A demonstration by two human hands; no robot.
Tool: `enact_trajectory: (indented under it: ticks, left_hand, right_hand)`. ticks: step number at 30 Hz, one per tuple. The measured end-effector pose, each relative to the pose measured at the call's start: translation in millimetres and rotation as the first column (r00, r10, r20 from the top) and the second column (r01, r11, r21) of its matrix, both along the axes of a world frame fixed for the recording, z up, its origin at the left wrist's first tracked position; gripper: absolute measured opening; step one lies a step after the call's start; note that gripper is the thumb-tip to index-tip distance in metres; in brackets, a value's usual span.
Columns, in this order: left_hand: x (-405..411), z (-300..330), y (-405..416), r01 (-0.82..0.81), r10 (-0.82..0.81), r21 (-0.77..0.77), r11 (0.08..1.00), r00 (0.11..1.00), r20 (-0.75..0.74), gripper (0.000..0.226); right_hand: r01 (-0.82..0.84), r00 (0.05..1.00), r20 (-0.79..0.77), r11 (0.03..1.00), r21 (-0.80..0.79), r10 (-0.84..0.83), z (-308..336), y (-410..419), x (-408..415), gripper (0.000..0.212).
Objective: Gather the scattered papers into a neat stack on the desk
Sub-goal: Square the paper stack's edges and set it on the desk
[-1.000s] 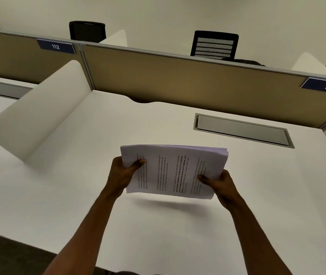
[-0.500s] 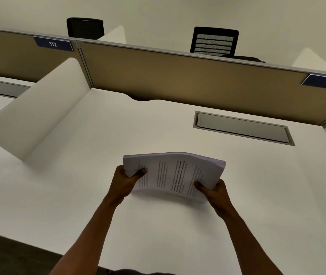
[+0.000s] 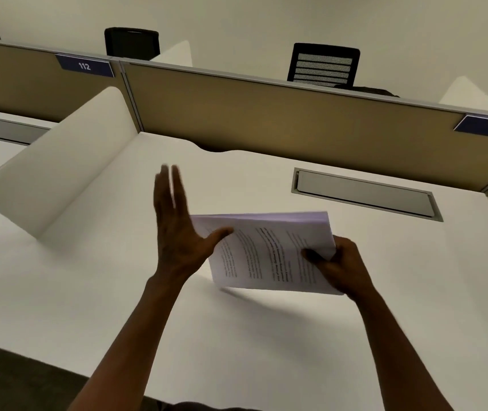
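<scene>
A stack of printed white papers (image 3: 269, 250) is held tilted just above the white desk (image 3: 118, 292), its near edge close to the surface. My right hand (image 3: 340, 265) grips the stack's right side, thumb on top of the front sheet. My left hand (image 3: 177, 229) is flat with straight fingers pointing up, its palm against the stack's left edge and its thumb lying across the front sheet.
A white curved side divider (image 3: 58, 173) stands to the left. A tan partition (image 3: 266, 114) with labels 112 and 113 runs along the back. A grey cable hatch (image 3: 364, 194) is set in the desk behind the papers. Black chairs (image 3: 324, 65) stand beyond the partition.
My left hand has let go of the stack's left side and opened flat against its edge. The stack has tipped more upright; my right hand still grips it.
</scene>
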State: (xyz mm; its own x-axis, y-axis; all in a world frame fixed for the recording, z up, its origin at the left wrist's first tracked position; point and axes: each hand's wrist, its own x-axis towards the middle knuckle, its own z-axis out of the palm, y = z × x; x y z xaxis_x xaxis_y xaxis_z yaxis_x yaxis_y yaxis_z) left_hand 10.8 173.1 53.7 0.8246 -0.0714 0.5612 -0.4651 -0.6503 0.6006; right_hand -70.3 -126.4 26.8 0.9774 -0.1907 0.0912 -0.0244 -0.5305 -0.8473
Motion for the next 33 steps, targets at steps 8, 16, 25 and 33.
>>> enact_trajectory:
  ticks: [8, 16, 25, 33]
  left_hand:
    - [8.8, 44.4, -36.5, 0.461, -0.396, 0.058, 0.885, 0.813, -0.427, 0.03]
    - [13.2, 4.3, -8.8, 0.219, -0.445, -0.472, 0.854, 0.777, -0.445, 0.021]
    - [-5.6, -38.2, -24.5, 0.051, -0.512, -0.685, 0.727, 0.704, -0.492, 0.024]
    - [-16.1, -62.6, -23.4, 0.047, -0.496, -0.631, 0.774, 0.665, -0.559, 0.038]
  right_hand:
    - [-0.213, 0.966, 0.08, 0.93, -0.298, 0.247, 68.2, 13.0, 13.7, 0.017]
    - [-0.298, 0.954, 0.118, 0.83, 0.472, 0.275, 67.5, -32.5, 5.0, 0.082]
    - [-0.028, 0.999, -0.017, 0.821, 0.571, 0.046, -14.0, 40.6, 6.1, 0.036]
    - [0.074, 0.997, -0.048, 0.804, 0.59, -0.057, -54.0, 51.9, -7.1, 0.042]
